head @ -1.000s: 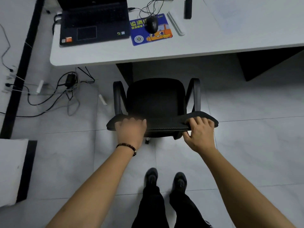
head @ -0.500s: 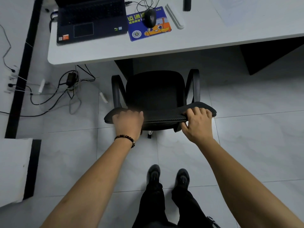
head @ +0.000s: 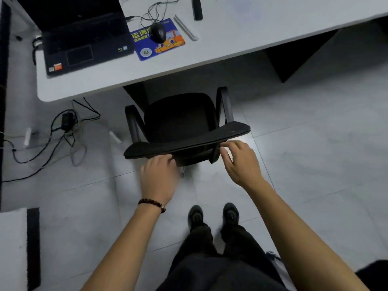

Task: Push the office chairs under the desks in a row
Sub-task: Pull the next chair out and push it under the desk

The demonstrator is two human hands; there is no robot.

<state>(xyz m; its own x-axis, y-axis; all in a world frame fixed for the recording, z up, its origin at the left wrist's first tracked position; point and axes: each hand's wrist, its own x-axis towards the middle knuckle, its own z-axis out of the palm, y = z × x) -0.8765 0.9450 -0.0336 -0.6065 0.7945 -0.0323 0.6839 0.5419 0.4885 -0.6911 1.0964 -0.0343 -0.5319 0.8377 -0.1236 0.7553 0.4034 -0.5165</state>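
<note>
A black office chair [head: 184, 124] stands on the tiled floor [head: 315, 143] in front of the white table [head: 147, 72], its seat facing the table and its backrest toward the person. The front of the seat and the tips of both armrests sit right at the table's near edge, close to its left corner, with most of the chair out on the open floor. The top rail of the backrest is the chair's long line here; it runs left to right but tilted, its right end nearer the table than its left, so the chair stands slightly turned rather than square to the table edge. The left hand [head: 160, 178] hovers just behind the left half of the backrest, fingers loosely curled and touching or almost touching the rail, holding nothing. The right hand [head: 241, 162] is open beside the right end of the backrest, fingertips at its rear edge, not gripping. A beaded bracelet [head: 152, 203] circles the left wrist. On the table lie an open laptop [head: 84, 38] near the left corner, a blue mouse pad [head: 159, 42] with a black mouse [head: 159, 32] on it, and a dark bar-shaped object [head: 197, 9] farther back. Cables [head: 63, 131] tangle on the floor to the left of the chair. The person's black shoes [head: 214, 215] stand behind the chair.
</note>
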